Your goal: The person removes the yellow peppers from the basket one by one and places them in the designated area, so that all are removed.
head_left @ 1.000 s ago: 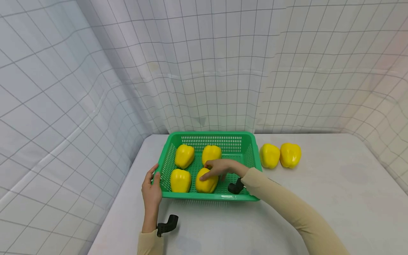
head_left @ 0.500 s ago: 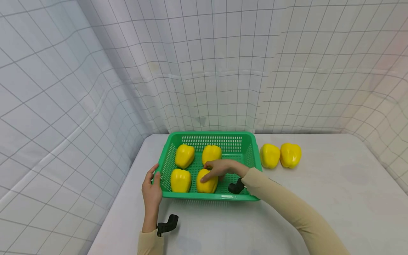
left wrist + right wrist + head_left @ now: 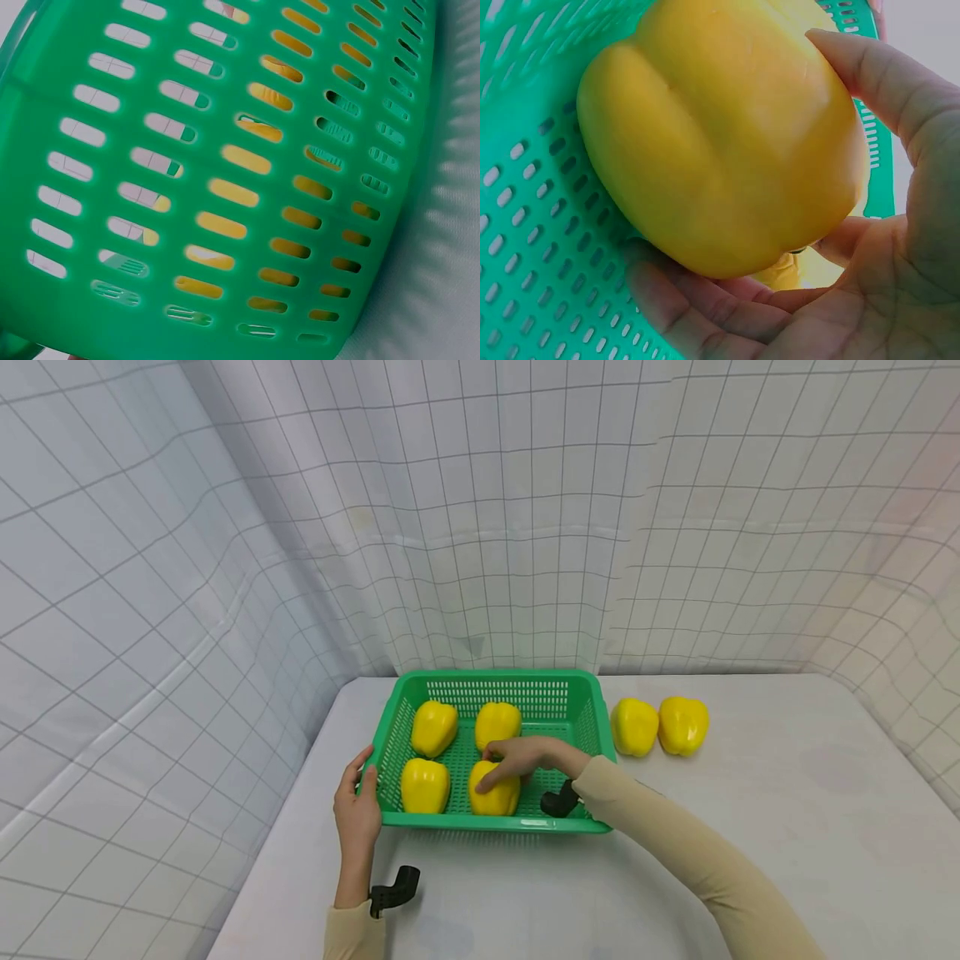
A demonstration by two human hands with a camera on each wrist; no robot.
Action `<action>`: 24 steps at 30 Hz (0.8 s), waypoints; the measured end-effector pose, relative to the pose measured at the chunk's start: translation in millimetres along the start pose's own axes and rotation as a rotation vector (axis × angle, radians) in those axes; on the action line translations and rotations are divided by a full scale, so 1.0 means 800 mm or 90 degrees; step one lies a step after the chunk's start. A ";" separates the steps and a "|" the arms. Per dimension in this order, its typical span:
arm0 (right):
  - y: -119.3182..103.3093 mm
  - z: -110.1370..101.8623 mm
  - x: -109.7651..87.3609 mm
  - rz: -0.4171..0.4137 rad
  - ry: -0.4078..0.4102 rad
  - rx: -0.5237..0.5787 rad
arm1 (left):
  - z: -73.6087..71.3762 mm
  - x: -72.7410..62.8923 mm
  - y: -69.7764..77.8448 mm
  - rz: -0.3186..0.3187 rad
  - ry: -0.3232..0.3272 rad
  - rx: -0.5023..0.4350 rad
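Note:
A green slotted plastic basket (image 3: pixel 495 822) holds several yellow bell peppers. My right hand (image 3: pixel 521 756) grips the front middle bell pepper (image 3: pixel 491 793), thumb on the near side. In the right wrist view the fingers curl under this bell pepper (image 3: pixel 720 142), inside the basket. At the basket's left rim my left hand (image 3: pixel 357 806) holds the edge, thumb over the rim and fingers outside. The left wrist view is filled by the basket's slotted wall (image 3: pixel 202 165), with yellow showing through the slots; the left hand is almost wholly hidden there.
In the basket lie a front left bell pepper (image 3: pixel 425 787), a back left bell pepper (image 3: pixel 434 728) and a back middle bell pepper (image 3: pixel 498 725). Two more, a bell pepper (image 3: pixel 635 727) and its neighbour bell pepper (image 3: pixel 683 725), sit on the white table (image 3: pixel 787 793) right of the basket.
The front middle bell pepper has shifted slightly to the right within the basket, with my right hand on it. My left hand has stayed at the rim.

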State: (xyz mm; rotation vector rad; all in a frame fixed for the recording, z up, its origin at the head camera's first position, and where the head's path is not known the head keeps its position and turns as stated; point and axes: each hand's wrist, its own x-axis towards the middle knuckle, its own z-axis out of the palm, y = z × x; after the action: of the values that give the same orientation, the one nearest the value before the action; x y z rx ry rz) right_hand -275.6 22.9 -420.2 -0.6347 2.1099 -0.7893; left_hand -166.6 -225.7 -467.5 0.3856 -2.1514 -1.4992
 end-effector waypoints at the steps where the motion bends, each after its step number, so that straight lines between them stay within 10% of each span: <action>1: 0.000 0.000 -0.001 0.000 0.002 0.000 | 0.000 0.000 0.000 0.001 0.000 0.001; 24: -0.003 -0.009 -0.021 -0.026 0.029 0.049 | -0.001 0.000 -0.001 0.009 0.001 0.006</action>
State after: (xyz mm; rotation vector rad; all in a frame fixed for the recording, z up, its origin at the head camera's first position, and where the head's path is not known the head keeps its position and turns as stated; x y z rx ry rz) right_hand -271.5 34.9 -406.9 -0.6256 2.1028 -0.9108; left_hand -165.9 -226.7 -468.1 0.3748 -2.1559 -1.4807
